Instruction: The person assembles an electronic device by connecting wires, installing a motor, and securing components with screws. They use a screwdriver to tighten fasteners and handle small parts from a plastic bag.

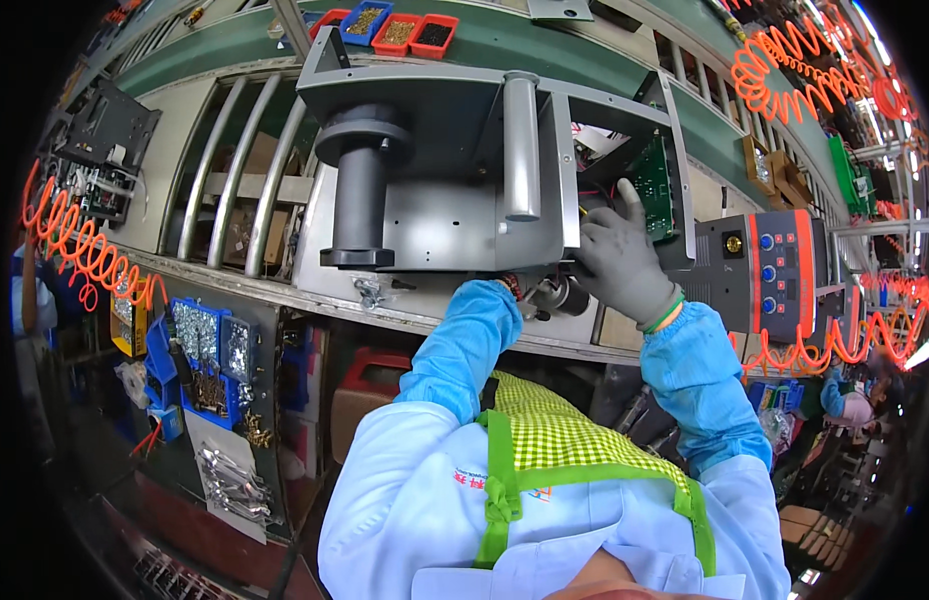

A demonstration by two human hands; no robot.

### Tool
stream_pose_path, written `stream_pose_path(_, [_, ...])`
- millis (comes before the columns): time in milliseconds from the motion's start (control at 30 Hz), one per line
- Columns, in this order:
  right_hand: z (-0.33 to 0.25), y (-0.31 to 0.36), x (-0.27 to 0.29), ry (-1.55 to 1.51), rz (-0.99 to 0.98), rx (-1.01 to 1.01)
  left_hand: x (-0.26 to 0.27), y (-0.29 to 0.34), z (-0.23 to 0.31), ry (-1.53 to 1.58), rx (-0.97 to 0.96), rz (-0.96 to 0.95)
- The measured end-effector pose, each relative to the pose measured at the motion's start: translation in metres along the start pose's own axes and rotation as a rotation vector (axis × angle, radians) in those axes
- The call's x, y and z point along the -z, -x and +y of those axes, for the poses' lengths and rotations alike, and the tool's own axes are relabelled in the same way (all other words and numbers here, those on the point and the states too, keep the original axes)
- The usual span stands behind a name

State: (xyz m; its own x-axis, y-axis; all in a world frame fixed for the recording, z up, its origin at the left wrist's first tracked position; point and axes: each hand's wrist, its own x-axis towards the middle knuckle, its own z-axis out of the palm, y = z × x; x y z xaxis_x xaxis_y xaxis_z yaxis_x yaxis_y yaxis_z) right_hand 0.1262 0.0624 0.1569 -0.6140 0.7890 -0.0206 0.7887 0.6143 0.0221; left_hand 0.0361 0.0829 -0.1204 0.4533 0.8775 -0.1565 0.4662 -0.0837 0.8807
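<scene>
A dark grey sheet-metal housing [435,235] lies in front of me, with a black spool holder [361,190] in its left bay and a grey tube-shaped handle [522,150] across its middle. My right hand [625,255], in a grey glove, reaches into the right bay beside a green circuit board [653,190]. One finger points up near the board; the others bend over the divider by some wires, spread apart. My left hand [511,286] is at the housing's near edge, its fingers hidden. Between my hands sits a dark cylindrical metal part [562,298], resembling a small motor.
A grey and orange machine with blue knobs [770,270] stands to the right. Small red and blue bins of fasteners [395,35] line the far side. Metal rollers [230,180] run at left, above blue screw bins [207,350]. Orange coiled hoses [85,250] hang at both sides.
</scene>
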Motion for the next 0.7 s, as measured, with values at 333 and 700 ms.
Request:
stream_pose_path(333, [0.013,0.002,-0.019,0.02,0.017,0.004,0.005,0.035,-0.003,-0.347,0.09,-0.19])
stream_pose_path(700, [0.013,-0.012,-0.042,0.085,0.21,-0.488,0.06,0.13,0.013,-0.616,-0.028,0.222])
